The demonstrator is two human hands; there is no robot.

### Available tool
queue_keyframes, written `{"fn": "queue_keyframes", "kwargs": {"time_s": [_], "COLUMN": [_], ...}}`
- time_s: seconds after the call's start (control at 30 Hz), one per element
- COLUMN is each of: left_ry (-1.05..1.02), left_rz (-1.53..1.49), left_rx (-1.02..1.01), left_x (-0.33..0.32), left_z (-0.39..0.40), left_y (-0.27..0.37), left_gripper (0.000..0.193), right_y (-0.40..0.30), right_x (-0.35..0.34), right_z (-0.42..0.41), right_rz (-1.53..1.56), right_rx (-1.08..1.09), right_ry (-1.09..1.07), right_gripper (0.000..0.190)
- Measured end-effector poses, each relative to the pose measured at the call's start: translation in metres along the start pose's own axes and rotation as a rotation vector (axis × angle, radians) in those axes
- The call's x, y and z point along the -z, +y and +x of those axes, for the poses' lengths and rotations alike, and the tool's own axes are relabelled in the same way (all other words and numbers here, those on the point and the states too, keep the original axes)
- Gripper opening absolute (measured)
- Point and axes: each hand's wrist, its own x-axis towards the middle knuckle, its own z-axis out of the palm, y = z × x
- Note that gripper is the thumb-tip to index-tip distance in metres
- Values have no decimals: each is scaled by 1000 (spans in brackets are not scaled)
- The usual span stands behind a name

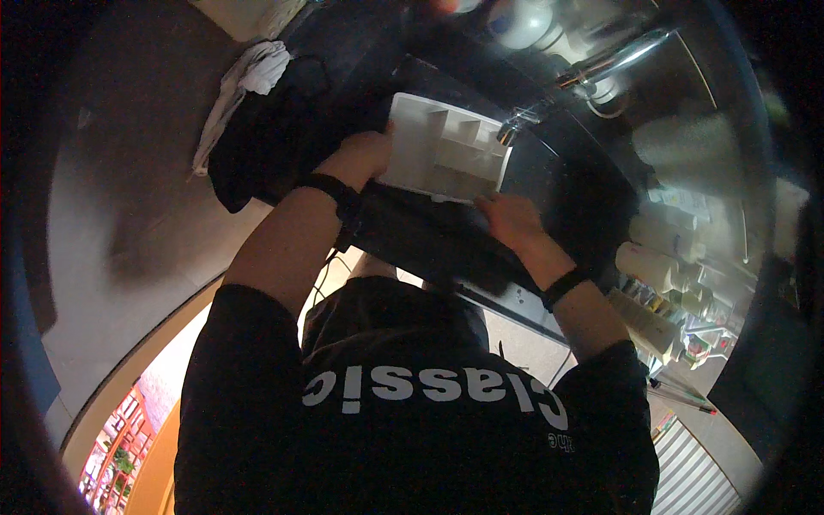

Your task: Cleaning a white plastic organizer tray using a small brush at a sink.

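A white plastic divided tray (pixel 412 148) lies in or over a dark sink basin (pixel 566 174), its several compartments facing up. My left hand (pixel 369 153) grips the tray's left edge. At the tray's lower right corner is my right hand (pixel 512 215), its fingertips at the rim; how firmly they hold is hard to see. The mouth of a chrome faucet (pixel 508 132) is over the tray's right part, and water seems to run from it. Dark bands circle both my wrists.
A white cloth (pixel 266 67) hangs at the upper left beside dark fabric. Behind the faucet stand white containers (pixel 521 24). Along the right side are several bottles (pixel 644 264) and other items. The dark counter edge (pixel 412 251) runs in front of my body.
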Motion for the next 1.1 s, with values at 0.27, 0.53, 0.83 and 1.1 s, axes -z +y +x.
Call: {"fn": "queue_keyframes", "kwargs": {"time_s": [0.27,0.53,0.83,1.1], "left_ry": [-74,-74,-156,-120], "left_rz": [-66,-325,-176,-1152], "left_rx": [-13,51,15,282], "left_x": [9,22,-30,-28], "left_z": [-1,-10,47,35], "left_y": [6,27,-7,15], "left_gripper": [66,79,32,31], "right_y": [-20,38,63,66], "right_x": [-1,-11,-45,-67], "right_z": [20,-50,-72,-78], "right_rz": [41,49,435,613], "right_rx": [-60,-72,-147,-259], "right_ry": [-50,-21,222,326], "right_gripper": [30,49,49,35]}}
